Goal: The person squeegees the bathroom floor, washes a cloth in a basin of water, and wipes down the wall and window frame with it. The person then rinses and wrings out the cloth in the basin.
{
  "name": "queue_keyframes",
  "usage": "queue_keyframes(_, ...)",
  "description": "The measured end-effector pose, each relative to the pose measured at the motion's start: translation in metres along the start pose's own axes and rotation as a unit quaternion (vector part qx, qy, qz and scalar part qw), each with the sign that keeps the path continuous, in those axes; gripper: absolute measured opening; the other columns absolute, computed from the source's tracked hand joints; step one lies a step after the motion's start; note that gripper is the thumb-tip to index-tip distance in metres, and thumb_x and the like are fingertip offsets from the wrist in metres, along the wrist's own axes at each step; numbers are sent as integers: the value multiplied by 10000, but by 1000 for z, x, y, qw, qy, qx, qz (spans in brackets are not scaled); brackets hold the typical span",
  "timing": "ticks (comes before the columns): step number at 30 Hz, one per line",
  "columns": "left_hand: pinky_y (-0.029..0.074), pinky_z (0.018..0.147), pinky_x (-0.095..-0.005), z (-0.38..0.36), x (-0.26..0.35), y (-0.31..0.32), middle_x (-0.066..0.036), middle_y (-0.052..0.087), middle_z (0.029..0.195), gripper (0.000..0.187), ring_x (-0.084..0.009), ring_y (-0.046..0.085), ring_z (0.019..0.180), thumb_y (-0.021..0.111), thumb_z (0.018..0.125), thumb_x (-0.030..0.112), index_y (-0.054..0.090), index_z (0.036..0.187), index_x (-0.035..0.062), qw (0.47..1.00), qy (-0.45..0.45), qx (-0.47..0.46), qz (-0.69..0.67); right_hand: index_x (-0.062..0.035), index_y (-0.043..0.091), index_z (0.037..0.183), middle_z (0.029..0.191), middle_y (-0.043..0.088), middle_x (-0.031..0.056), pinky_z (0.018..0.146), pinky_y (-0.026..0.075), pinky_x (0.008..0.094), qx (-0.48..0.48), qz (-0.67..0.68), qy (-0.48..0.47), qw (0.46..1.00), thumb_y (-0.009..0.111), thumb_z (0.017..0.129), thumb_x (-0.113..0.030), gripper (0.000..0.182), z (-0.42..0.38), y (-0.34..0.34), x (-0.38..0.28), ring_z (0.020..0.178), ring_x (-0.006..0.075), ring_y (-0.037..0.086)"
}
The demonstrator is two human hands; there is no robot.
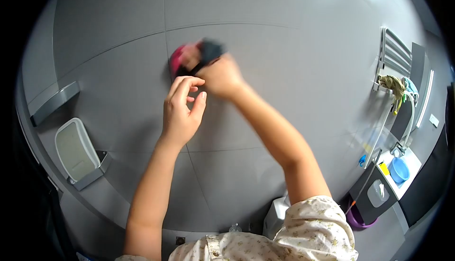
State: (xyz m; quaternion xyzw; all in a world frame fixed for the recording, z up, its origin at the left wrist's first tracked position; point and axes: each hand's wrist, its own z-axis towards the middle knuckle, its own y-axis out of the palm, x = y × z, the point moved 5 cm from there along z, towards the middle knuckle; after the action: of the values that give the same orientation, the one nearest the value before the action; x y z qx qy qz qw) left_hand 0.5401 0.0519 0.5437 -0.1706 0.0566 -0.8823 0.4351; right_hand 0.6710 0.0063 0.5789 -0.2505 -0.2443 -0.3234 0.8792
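In the head view, my right hand (pixel 220 78) is raised in front of the grey tiled wall (pixel 284 62). Its fingers are wrapped round a pink and dark thing (pixel 179 58), smeared by motion, whose kind I cannot tell. Just below and to the left is my left hand (pixel 182 111), its fingers loosely bent and apart, with nothing in it. The left fingertips come right up to the lower edge of the pink and dark thing in this view.
At left a metal shelf (pixel 59 100) and a white-rimmed panel (pixel 77 149) are fixed to the wall. On the right hang a towel rack (pixel 397 52) and cloths (pixel 392 84). Below them are a washstand with a blue basin (pixel 399 170) and a purple tub (pixel 358 220).
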Motion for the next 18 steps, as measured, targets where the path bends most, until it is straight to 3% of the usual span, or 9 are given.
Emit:
queue_keyframes(3, 484, 774, -332, 21, -8, 4, -82, 573, 1041, 237, -233, 568, 931, 600, 824, 76, 570, 1056, 36, 999, 5, -15, 47, -87, 448, 1333, 1408, 410, 106, 1082, 281, 399, 85, -212, 227, 947, 529, 833, -314, 555, -21, -68, 131, 1300, 303, 358)
queue_keyframes(5, 464, 840, -364, 36, -15, 5, -83, 546, 1116, 305, -256, 529, 1021, 613, 820, 99, 559, 1117, 57, 997, 26, -22, 73, -44, 252, 1440, 1482, 248, 225, 1121, 202, 420, 235, -144, 398, 875, 461, 900, -403, 681, -68, -97, 209, 1379, 379, 207)
queue_keyframes(7, 448, 887, -384, 52, -14, 4, -85, 519, 1173, 380, -281, 488, 1100, 626, 815, 118, 541, 1183, 77, 992, 34, -29, 120, 6, 154, 1454, 1535, 42, 213, 1126, 202, 413, 176, -217, 550, 787, 419, 899, -438, 759, -98, -113, 272, 1407, 400, 83)
queue_keyframes(8, 435, 918, -399, 60, -19, 4, -97, 478, 1232, 436, -296, 455, 1146, 639, 810, 138, 521, 1228, 95, 990, 43, -37, 130, 40, 136, 1445, 1540, -16, 200, 1123, 212, 411, 195, -165, 581, 773, 401, 902, -433, 768, -100, -117, 286, 1408, 400, 67)
queue_keyframes(9, 435, 918, -399, 68, -21, 2, -97, 478, 1232, 436, -296, 455, 1146, 639, 810, 138, 521, 1228, 95, 990, 43, -32, 130, 45, 119, 1447, 1533, 44, 217, 1118, 225, 411, 194, -192, 584, 764, 398, 900, -439, 782, -90, -115, 289, 1405, 409, 82)
queue_keyframes(11, 421, 942, -411, 80, -21, -1, -111, 459, 1254, 443, -310, 449, 1150, 646, 806, 148, 520, 1227, 90, 982, 59, 2, 182, 37, 148, 1445, 1510, 152, 237, 1107, 240, 418, 237, 35, 574, 783, 409, 898, -432, 766, -44, -109, 249, 1385, 390, 192)
queue_keyframes(13, 397, 965, -431, 88, -20, 1, -140, 422, 1288, 473, -340, 424, 1163, 651, 797, 135, 498, 1243, 92, 984, 55, 9, 167, -29, 405, 1307, 1412, 356, 218, 1039, 308, 463, 297, -187, 297, 888, 512, 841, -347, 575, 18, -84, 177, 1265, 354, 396)
queue_keyframes(15, 352, 1013, -427, 92, -14, -2, -138, 412, 1323, 495, -331, 393, 1222, 632, 797, 111, 476, 1267, 93, 971, 87, 111, 194, -190, 572, 1104, 1279, 477, 101, 872, 416, 457, 145, -100, 185, 967, 590, 767, -304, 357, 69, -57, 96, 1247, 319, 379)
queue_keyframes(18, 334, 1017, -437, 93, -4, -1, -155, 403, 1321, 505, -349, 394, 1197, 628, 783, 84, 469, 1262, 88, 950, 126, 196, 207, -207, 589, 1077, 1200, 503, 5, 944, 343, 536, 167, -106, -20, 980, 583, 799, -290, 290, 104, -25, 14, 1242, 292, 375)
